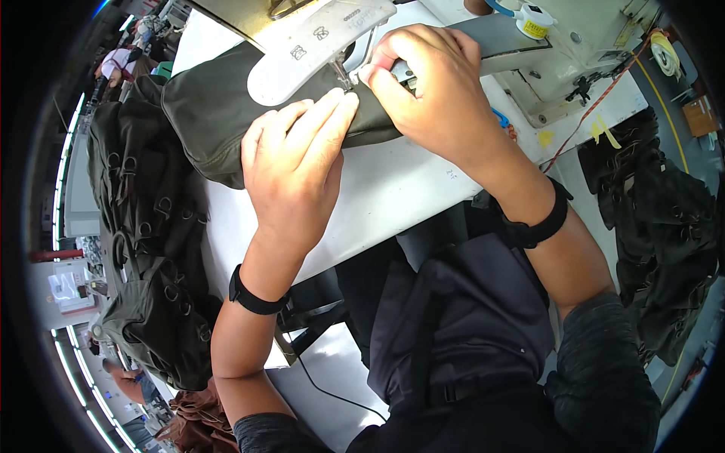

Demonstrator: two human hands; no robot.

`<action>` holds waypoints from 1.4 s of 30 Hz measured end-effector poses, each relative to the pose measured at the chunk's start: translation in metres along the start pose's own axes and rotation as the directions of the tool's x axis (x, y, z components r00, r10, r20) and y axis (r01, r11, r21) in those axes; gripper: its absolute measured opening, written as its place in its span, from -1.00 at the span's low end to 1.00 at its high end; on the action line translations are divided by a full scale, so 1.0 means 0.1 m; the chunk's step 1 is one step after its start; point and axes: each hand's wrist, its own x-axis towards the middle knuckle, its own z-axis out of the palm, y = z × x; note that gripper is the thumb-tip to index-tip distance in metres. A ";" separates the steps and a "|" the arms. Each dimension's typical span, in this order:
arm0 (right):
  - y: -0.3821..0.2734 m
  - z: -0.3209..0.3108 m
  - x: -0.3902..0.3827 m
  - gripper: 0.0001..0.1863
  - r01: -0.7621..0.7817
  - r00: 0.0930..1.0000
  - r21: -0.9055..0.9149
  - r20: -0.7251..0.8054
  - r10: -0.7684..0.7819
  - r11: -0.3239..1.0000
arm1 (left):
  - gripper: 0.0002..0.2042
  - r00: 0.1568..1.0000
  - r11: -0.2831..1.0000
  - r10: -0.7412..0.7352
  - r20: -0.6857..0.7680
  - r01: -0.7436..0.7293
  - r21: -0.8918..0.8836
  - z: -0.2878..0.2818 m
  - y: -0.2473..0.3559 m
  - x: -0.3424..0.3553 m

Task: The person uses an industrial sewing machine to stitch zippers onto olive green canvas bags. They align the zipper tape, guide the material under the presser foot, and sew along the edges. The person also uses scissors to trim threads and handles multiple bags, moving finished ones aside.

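Note:
A dark olive fabric bag [215, 98] lies on the white sewing table, partly under the pale arm of a sewing machine [294, 68]. The machine's presser foot [343, 75] comes down onto the fabric. My left hand [294, 162] rests on the bag with its fingers stretched out, fingertips just in front of the foot. On the foot's right side, my right hand [434, 87] has thumb and forefinger pinched together. What sits between those two fingertips is too small to make out, and its other fingers curl behind.
More olive bags with metal rings [143, 219] hang over the table's left side. Dark fabric pieces [664, 226] are heaped at the right. A small white bottle [536, 24] stands behind my right hand. Brown fabric [198, 419] lies at lower left; a person [118, 64] is far off.

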 end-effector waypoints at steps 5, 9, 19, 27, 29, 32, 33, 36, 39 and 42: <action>-0.01 0.03 0.02 -0.91 -0.003 0.999 -0.006 -0.046 0.002 1.000 | -0.57 0.999 0.989 -0.004 0.054 -0.004 0.148 -0.08 0.05 0.03; -0.03 0.00 0.01 -0.91 -0.022 0.998 0.066 -0.053 0.026 0.998 | -0.43 0.959 0.948 -0.223 0.172 0.173 0.268 -0.33 0.61 -0.05; -0.14 -0.06 -0.14 -0.91 -0.042 0.998 0.012 -0.048 0.042 0.999 | -0.18 0.950 0.929 -0.307 0.062 0.314 -0.195 0.21 0.23 0.05; -0.11 -0.10 -0.16 -0.84 -0.007 0.998 0.118 -0.067 0.015 0.993 | -0.47 0.953 0.889 -0.303 -0.031 0.271 -0.369 0.34 -0.02 0.05; -0.08 -0.09 -0.08 -0.84 -0.035 0.994 0.224 -0.093 0.057 0.974 | -0.48 0.934 0.905 -0.358 -0.009 0.344 -0.250 0.26 0.10 0.06; -0.22 -0.21 0.03 -0.82 -0.225 0.974 0.386 0.061 0.218 0.895 | -0.55 0.948 0.956 -0.286 -0.140 0.272 -0.114 0.16 0.16 0.09; -0.20 -0.17 0.03 -0.80 -0.240 0.969 0.412 0.048 0.242 0.879 | -0.56 0.951 0.959 -0.259 -0.168 0.232 -0.165 0.19 0.12 0.06; -0.25 -0.12 0.07 -0.78 -0.248 0.967 0.333 0.024 0.255 0.910 | -0.67 0.947 0.935 -0.237 -0.218 0.160 -0.317 0.25 0.13 0.02; -0.25 -0.06 0.06 -0.80 -0.266 0.957 0.397 0.004 0.288 0.879 | -0.82 0.918 0.872 -0.364 -0.158 0.276 -0.403 0.23 0.16 -0.02; -0.23 -0.02 0.07 -0.81 -0.252 0.960 0.358 -0.023 0.278 0.899 | -0.85 0.852 0.687 -0.523 -0.013 0.412 -0.599 0.24 0.11 -0.04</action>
